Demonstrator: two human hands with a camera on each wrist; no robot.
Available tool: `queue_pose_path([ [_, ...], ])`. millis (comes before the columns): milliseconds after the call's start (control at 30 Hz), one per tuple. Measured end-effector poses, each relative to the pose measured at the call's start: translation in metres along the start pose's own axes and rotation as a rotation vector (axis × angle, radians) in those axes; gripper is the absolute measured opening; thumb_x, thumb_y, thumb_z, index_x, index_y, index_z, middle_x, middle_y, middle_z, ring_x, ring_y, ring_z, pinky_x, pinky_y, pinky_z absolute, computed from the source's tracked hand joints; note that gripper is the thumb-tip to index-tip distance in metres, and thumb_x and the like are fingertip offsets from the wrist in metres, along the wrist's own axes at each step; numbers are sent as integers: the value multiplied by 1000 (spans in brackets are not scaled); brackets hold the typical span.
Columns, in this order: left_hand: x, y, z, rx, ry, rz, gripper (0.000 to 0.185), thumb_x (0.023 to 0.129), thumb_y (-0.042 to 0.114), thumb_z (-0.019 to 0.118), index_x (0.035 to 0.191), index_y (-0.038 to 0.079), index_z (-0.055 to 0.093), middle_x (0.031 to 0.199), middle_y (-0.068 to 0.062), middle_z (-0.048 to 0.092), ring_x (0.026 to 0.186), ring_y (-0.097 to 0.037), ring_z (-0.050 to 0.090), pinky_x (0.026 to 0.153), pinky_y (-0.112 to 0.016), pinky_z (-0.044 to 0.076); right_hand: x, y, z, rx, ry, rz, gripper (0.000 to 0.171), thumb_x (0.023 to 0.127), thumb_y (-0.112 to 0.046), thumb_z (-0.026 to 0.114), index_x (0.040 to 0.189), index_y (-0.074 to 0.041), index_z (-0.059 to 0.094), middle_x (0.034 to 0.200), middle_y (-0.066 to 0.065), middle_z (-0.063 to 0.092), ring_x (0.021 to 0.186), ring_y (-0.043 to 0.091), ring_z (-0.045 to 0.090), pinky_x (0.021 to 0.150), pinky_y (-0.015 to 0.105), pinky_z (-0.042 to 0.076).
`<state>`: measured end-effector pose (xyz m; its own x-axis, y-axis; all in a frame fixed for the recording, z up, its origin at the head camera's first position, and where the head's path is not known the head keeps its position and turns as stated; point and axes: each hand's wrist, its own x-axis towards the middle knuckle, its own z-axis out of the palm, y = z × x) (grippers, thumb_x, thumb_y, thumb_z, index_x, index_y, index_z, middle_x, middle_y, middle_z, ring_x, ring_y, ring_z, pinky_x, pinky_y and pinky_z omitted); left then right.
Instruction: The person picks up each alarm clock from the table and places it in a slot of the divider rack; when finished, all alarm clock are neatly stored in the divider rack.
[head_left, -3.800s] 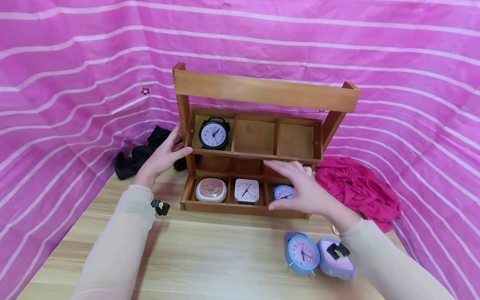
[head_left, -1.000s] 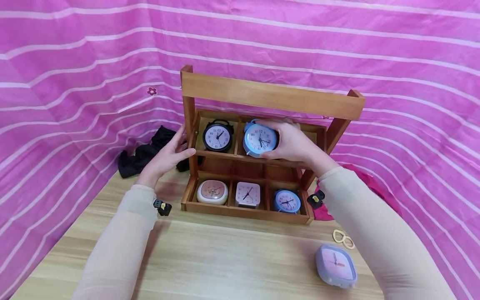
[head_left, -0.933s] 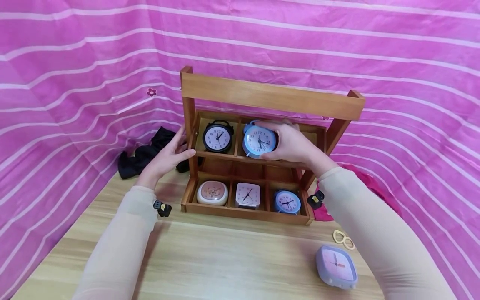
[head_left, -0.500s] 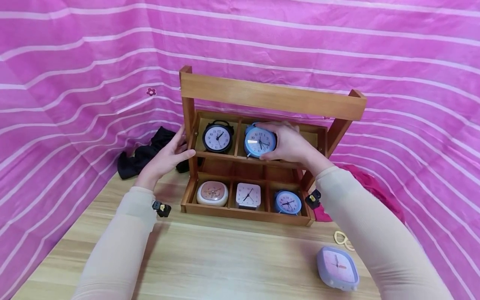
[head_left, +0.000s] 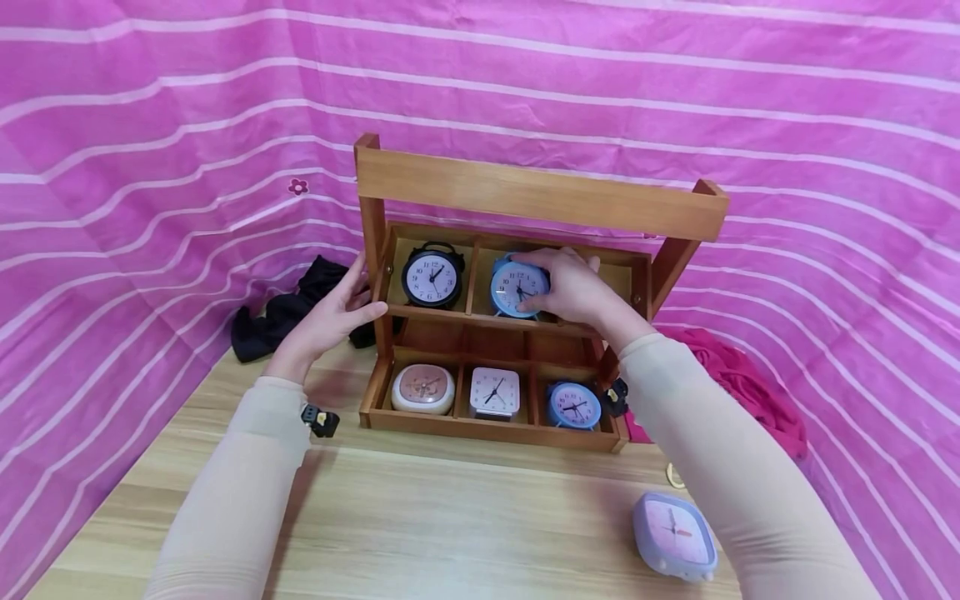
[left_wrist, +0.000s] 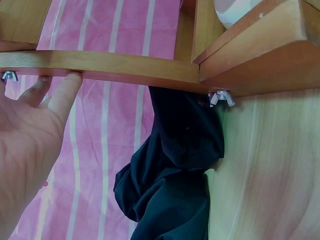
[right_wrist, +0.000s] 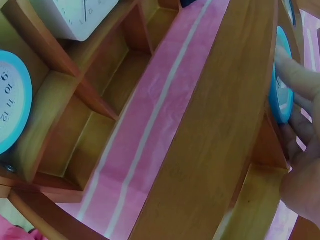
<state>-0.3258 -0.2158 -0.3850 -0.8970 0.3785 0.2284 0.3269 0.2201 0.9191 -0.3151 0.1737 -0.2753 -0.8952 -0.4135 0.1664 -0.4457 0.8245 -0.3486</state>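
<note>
My right hand (head_left: 573, 287) holds a light blue alarm clock (head_left: 510, 287) in the upper middle compartment of a wooden rack (head_left: 540, 190). Its thumb lies across the clock's face, with the other fingers at the top and behind. In the right wrist view the same blue clock (right_wrist: 283, 95) shows edge-on at the fingers. At the rack's left upright my left hand (head_left: 326, 321) rests with fingers extended; in the left wrist view a fingertip (left_wrist: 72, 82) touches the wood. A black alarm clock (head_left: 432, 277) stands in the upper left compartment.
Below are a white-rimmed clock (head_left: 423, 388), a square white clock (head_left: 495, 392) and a smaller blue clock (head_left: 573, 405). A lavender clock (head_left: 675, 533) lies on the table (head_left: 420, 517) at front right. Black cloth (head_left: 281, 312) and magenta cloth (head_left: 720, 367) flank the rack.
The light blue clock went from the table beside the lavender clock up into the upper middle compartment, carried by my right hand. Lately the right thumb has shifted onto its face. My left hand stayed.
</note>
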Motion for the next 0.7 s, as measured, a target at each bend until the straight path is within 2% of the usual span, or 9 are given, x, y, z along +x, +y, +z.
queue_pose_path([
  [367, 0, 4, -1, 0, 0, 18, 94, 106, 17, 62, 166, 42, -5, 175, -12, -3, 158, -40, 12, 127, -54, 15, -2, -1, -1, -25, 6, -23, 75, 88, -35, 86, 155, -25, 54, 155, 6, 54, 133, 32, 43, 109, 67, 19],
  [500, -1, 4, -1, 6, 1, 17, 94, 106, 18, 62, 165, 44, -6, 175, -10, -3, 158, -40, 12, 127, -55, 15, -4, -2, 3, -74, 13, -31, 75, 90, -38, 83, 157, -26, 50, 155, 6, 53, 133, 32, 42, 107, 65, 22],
  [600, -2, 3, -1, 13, 0, 7, 93, 107, 20, 62, 165, 46, -6, 175, -10, -3, 159, -39, 12, 127, -55, 15, -9, 0, 8, -83, 53, -42, 81, 91, -41, 82, 161, -27, 43, 159, 6, 48, 139, 36, 39, 108, 67, 22],
  [700, -2, 2, 0, 12, -2, -1, 93, 106, 20, 62, 164, 46, -6, 175, -10, -3, 159, -39, 12, 127, -54, 16, -19, 4, 11, -40, 119, -55, 91, 88, -45, 83, 164, -30, 36, 164, 7, 41, 146, 41, 31, 112, 73, 19],
])
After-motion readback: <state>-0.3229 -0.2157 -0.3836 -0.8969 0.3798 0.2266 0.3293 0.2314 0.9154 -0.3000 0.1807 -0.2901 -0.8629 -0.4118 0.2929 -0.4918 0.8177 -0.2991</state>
